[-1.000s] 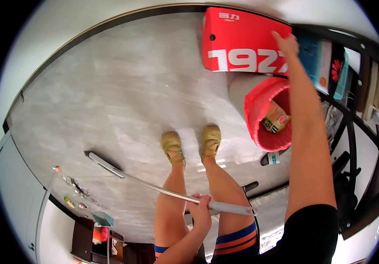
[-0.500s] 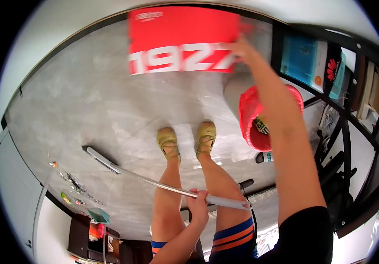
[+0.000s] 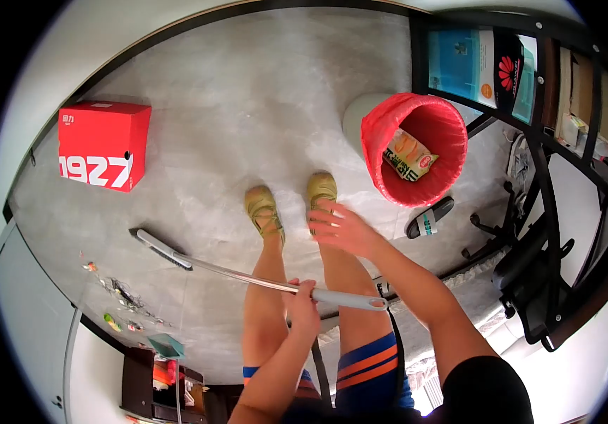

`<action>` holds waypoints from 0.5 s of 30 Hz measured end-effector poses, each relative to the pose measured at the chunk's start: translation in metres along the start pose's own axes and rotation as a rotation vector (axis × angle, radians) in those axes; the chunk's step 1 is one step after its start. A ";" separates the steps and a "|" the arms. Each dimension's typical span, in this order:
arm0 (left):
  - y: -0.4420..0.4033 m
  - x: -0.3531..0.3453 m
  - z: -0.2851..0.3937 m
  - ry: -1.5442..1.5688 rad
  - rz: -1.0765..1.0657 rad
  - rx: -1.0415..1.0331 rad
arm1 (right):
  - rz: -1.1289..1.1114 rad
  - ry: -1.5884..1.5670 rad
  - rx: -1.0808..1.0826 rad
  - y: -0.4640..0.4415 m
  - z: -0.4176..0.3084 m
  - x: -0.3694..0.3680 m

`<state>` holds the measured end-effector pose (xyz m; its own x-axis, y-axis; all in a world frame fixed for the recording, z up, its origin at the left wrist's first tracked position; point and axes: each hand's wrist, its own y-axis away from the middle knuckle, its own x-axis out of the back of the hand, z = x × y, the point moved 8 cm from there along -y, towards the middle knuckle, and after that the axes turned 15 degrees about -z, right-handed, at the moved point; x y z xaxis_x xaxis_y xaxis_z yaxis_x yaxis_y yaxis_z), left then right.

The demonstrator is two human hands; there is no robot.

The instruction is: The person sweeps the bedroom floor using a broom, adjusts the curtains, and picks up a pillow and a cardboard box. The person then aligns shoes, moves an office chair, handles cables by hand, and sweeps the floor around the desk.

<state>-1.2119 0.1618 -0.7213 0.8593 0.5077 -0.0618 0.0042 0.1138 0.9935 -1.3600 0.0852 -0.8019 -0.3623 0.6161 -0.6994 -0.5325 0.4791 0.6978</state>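
My left hand (image 3: 302,309) is wrapped round the handle of a broom (image 3: 247,278), whose grey head with dark bristles rests on the floor at the left. Above my right shin, my right hand (image 3: 341,230) is spread and holds nothing; it is slightly blurred. The red box (image 3: 99,145) marked 1927 sits on the floor near the far-left wall. To the right of my feet is a bin (image 3: 420,106) lined with a red bag, with a yellow packet (image 3: 410,154) inside.
A black-framed shelf (image 3: 420,60) with boxes runs along the right. One slider (image 3: 429,218) and a black chair base (image 3: 487,233) lie below the bin. Bits of litter (image 3: 124,295) and a teal dustpan (image 3: 166,345) are at the lower left.
The red box has moved from beside the shelf to the far left, and my right hand has let it go and come back toward my legs. My left hand still holds the broom.
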 end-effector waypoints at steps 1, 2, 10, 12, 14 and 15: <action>-0.005 0.010 0.001 0.034 -0.022 -0.050 | 0.071 -0.187 0.160 0.035 -0.005 0.038; -0.006 0.016 0.005 0.065 -0.042 -0.097 | 0.326 -0.340 0.343 0.069 -0.020 0.067; 0.062 0.073 0.034 0.299 -0.009 -0.233 | 0.487 0.070 0.895 0.113 -0.133 0.170; 0.092 0.085 0.039 0.349 0.006 -0.296 | 0.549 0.115 0.844 0.106 -0.121 0.157; 0.112 0.109 0.042 0.384 -0.040 -0.320 | 0.550 0.185 0.911 0.089 -0.097 0.126; 0.128 0.116 0.045 0.381 -0.051 -0.347 | 0.563 0.255 0.860 0.078 -0.080 0.112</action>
<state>-1.0882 0.1966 -0.5968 0.6149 0.7618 -0.2037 -0.1842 0.3899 0.9022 -1.5030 0.1416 -0.8383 -0.5914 0.7852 -0.1835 0.4470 0.5086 0.7359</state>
